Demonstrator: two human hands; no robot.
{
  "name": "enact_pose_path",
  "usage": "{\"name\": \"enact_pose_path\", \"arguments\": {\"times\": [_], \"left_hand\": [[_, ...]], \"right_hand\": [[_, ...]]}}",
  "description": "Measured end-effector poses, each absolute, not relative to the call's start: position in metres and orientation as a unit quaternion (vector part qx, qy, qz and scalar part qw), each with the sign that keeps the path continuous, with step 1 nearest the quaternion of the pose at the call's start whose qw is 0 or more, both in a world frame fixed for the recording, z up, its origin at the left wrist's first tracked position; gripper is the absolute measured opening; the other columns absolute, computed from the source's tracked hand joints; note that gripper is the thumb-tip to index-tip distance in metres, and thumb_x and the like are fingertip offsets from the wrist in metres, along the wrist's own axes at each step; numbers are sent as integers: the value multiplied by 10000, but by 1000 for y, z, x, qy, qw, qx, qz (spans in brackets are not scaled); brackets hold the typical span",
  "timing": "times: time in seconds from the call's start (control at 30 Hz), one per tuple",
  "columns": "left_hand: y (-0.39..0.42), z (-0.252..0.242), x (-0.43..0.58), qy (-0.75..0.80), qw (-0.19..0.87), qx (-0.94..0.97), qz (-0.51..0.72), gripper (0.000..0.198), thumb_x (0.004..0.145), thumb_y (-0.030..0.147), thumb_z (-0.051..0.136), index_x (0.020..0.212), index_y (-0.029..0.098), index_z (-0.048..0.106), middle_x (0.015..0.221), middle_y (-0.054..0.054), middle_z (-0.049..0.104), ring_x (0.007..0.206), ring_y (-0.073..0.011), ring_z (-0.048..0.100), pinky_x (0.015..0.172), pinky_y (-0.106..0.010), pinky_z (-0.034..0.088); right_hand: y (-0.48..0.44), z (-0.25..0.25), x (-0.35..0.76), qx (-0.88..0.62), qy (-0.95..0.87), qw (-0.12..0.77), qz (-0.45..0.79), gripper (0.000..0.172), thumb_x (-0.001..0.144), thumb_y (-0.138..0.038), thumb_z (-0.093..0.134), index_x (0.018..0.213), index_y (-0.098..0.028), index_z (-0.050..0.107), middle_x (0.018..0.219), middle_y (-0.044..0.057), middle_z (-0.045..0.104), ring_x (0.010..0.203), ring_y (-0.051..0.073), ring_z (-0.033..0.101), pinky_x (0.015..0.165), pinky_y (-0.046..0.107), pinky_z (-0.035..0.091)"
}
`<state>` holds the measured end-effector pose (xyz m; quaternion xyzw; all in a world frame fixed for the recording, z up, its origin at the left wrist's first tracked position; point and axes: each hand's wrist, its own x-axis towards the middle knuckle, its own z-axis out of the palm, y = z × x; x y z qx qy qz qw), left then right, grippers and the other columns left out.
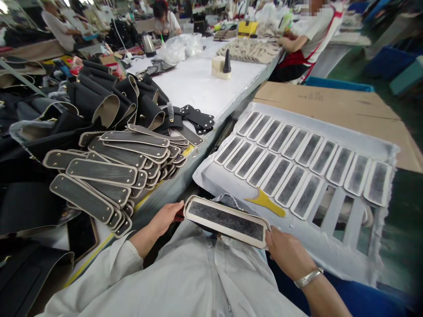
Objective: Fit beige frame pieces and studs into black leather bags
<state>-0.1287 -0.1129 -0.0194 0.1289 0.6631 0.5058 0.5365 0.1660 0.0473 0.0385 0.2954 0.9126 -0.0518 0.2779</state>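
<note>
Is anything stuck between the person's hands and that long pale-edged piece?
Nothing that I can see. The left hand is on one end of the long piece and the right hand on the other. The yellow tool lies off beyond it, not in between.

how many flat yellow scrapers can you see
1: the yellow scraper lies on the white sheet beside the laid-out panels, just beyond the right end of the held panel, near the right hand. Others may be hidden under the strap pile.
</note>
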Motion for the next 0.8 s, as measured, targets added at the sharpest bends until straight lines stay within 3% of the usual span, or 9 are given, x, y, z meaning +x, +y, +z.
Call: {"name": "enact_pose_path", "arguments": {"times": [0.47, 0.8], "left_hand": [[-105, -26, -137, 683, 545, 164, 458, 468, 633, 573, 712, 714, 113, 682, 693, -28, 638, 691, -149, 562, 720, -281, 481], [-80, -16, -142, 762, 493, 317, 277, 457, 670, 571, 643, 595, 120, 660, 518, 2, 579, 531, -130, 526, 534, -228, 406]], "right_hand": [[51, 28, 173, 288, 921, 261, -40, 300, 815, 5, 412, 969, -90, 652, 902, 169, 637, 729, 265, 672, 602, 341, 524], [47, 36, 177, 307, 904, 297, -35, 227, 871, -52, 422, 938, -88, 636, 893, 141, 634, 737, 225, 668, 596, 298, 508]]}}
